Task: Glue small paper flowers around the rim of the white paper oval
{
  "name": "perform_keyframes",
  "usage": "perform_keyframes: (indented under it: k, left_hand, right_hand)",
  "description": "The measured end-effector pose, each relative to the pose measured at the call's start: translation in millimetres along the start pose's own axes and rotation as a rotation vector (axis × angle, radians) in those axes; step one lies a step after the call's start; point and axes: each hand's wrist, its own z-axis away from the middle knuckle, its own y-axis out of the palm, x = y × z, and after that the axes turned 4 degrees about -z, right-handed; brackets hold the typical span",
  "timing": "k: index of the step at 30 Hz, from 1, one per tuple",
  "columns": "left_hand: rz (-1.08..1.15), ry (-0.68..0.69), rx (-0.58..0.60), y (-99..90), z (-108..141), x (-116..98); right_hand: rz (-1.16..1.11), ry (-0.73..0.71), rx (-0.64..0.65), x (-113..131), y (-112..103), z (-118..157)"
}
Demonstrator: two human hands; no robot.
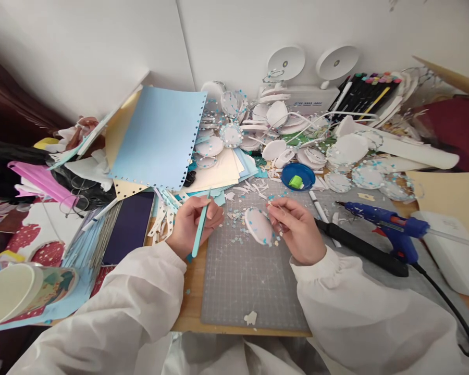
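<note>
My left hand [195,223] is closed around a slim teal tool [200,232], maybe tweezers, its broad end pointing down toward me. My right hand [297,226] pinches the edge of a white oval disc [259,226] trimmed with small blue and white pieces. The disc hangs tilted above the grey cutting mat [250,284], left of my fingertips. Small blue and cream stars [236,229] lie scattered on the mat beside the disc. What exactly my right fingertips press on is partly hidden.
A blue glue gun [391,224] and a black-handled tool [365,250] lie at the right. Behind the mat are a blue dish [298,177] and piled white discs [273,151]. Blue paper [160,138], a dark phone [128,229] and a paper cup [27,291] are at left.
</note>
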Motion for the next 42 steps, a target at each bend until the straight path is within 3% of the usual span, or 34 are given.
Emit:
perform_keyframes:
  k: [6, 9, 12, 15, 18, 22, 23, 25, 27, 29, 36, 42]
  left_hand:
    - [-0.352, -0.100, 0.095, 2.2, 2, 10]
    - [-0.411, -0.136, 0.161, 4.4, 3, 11]
    - [-0.435, -0.118, 0.177, 2.7, 3, 12]
    - [-0.472, -0.098, 0.182, -1.5, 3, 14]
    - [-0.489, -0.082, 0.195, -4.3, 3, 16]
    - [-0.495, -0.070, 0.213, -3.6, 3, 18]
    - [-0.497, -0.067, 0.215, -3.0, 3, 18]
    - [-0.501, -0.060, 0.217, -2.0, 4, 18]
    - [-0.505, -0.054, 0.216, -1.3, 4, 18]
    - [-0.511, -0.050, 0.219, -1.1, 3, 18]
    - [-0.513, -0.039, 0.227, -1.9, 3, 18]
    - [-0.530, -0.058, 0.207, -0.5, 3, 16]
  right_hand:
    - [0.416, -0.101, 0.439, -9, 8, 13]
    - [0.608, -0.253, 0.513, -8, 11, 17]
    - [0.684, -0.378, 0.495, 1, 9, 20]
    - [0.731, -0.500, 0.393, 12, -3, 32]
    - [0.788, -0.568, 0.180, 18, -28, 57]
    - [0.879, -0.571, -0.322, 15, -76, 98]
    - [0.902, -0.512, -0.450, 13, -88, 105]
    - [0.906, -0.490, -0.706, 12, -110, 114]
    - [0.919, -0.528, -0.874, 15, -129, 114]
    - [1.045, -0.540, -0.895, 20, -145, 104]
    - [1.469, -0.573, -0.726, 27, -176, 48]
    - [1.523, -0.336, -0.736, 18, -195, 33]
